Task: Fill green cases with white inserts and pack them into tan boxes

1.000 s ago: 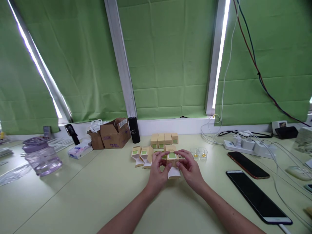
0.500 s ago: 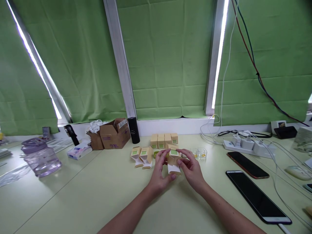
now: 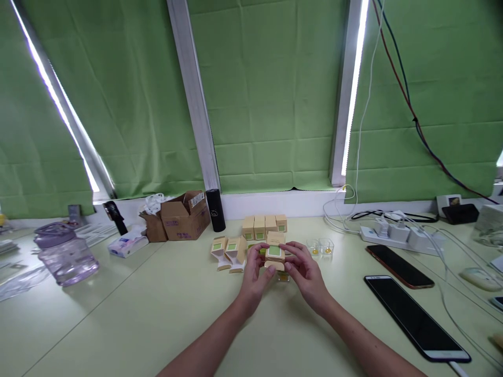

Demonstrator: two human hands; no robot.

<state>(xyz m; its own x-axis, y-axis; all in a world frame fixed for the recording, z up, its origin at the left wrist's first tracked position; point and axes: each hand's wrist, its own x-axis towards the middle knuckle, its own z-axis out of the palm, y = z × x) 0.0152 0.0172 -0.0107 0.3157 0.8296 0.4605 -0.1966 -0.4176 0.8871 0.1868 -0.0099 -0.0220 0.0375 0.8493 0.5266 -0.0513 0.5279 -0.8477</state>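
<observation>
Between my two hands is a small tan cardboard box (image 3: 274,253) with a green label, its near flap tilted toward me. My left hand (image 3: 254,280) grips the box's left side, thumb at the near edge and fingers behind. On the opposite side my right hand (image 3: 307,273) holds it in the same way. Just below the box shows a small clear glass cup (image 3: 283,276) with something yellow in it; whether it touches the box I cannot tell. Two opened boxes (image 3: 234,250) lie left of my hands. Beyond my right fingers are two clear glass cups (image 3: 326,247) with yellow bits inside.
Several closed tan boxes (image 3: 259,226) stand in a row behind. Farther left are a brown carton (image 3: 184,220), a black cylinder (image 3: 216,210), a tissue pack (image 3: 128,243) and a purple-lidded bottle (image 3: 66,256). Two phones (image 3: 412,314) and a power strip (image 3: 404,240) with cables lie right.
The white inner flap that hung from the box has gone from sight, and the box's near flap now faces up. A glass cup has come into view beneath it.
</observation>
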